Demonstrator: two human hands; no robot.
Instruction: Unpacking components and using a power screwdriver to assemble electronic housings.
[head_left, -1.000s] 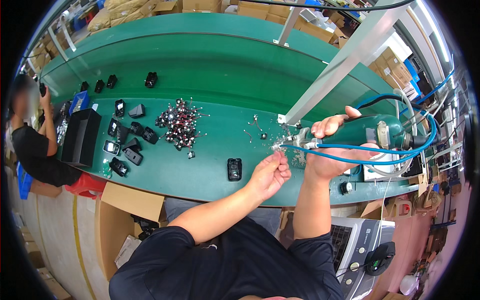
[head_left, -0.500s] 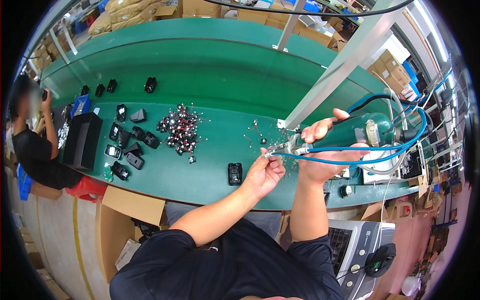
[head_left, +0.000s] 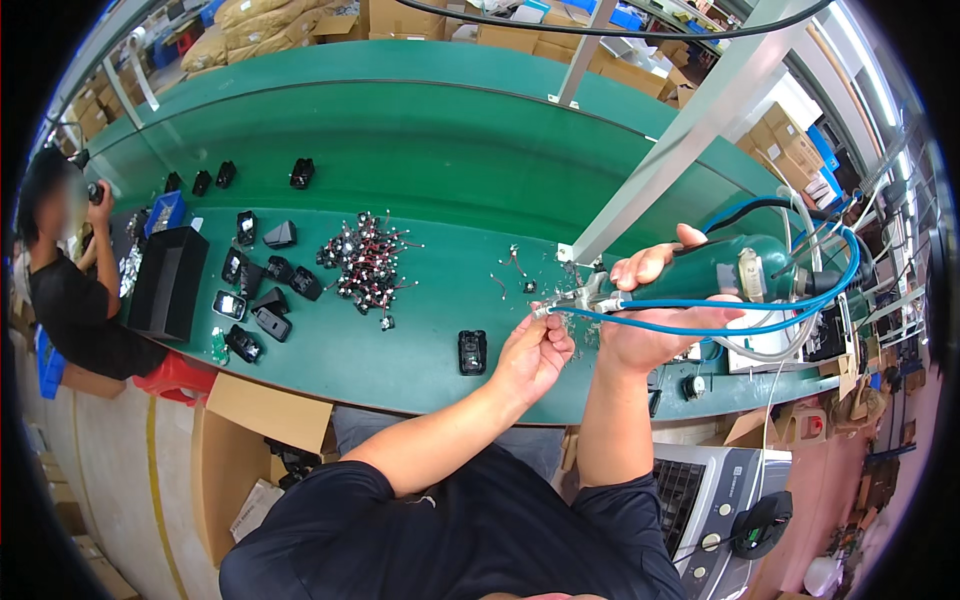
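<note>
My right hand (head_left: pixel 640 300) is wrapped round a green pneumatic hand tool (head_left: pixel 735 272) with a metal head (head_left: pixel 585 298) and blue air hoses (head_left: pixel 690 303) running back from it. The tool lies nearly level, its tip pointing left. At that tip my left hand (head_left: pixel 535 352) is closed in a pinch; the small thing between its fingertips is too tiny to name. On the bench left of my left hand lies a black housing (head_left: pixel 472 352). A small module with thin wires (head_left: pixel 513 260) sits beyond it, near scattered clippings (head_left: pixel 580 335).
A heap of small wired modules (head_left: pixel 365 262) covers the bench's middle. Several black housings (head_left: pixel 272 322) and a black bin (head_left: pixel 168 285) lie farther left. A white post (head_left: pixel 660 165) rises beyond the tool. At far left a person (head_left: pixel 75 280) sits; an open carton (head_left: pixel 265 410) stands below the bench.
Both hands and the tool stay almost in place, still meeting at the tool's tip. The whole view has shifted slightly. The person at far left has moved a little.
</note>
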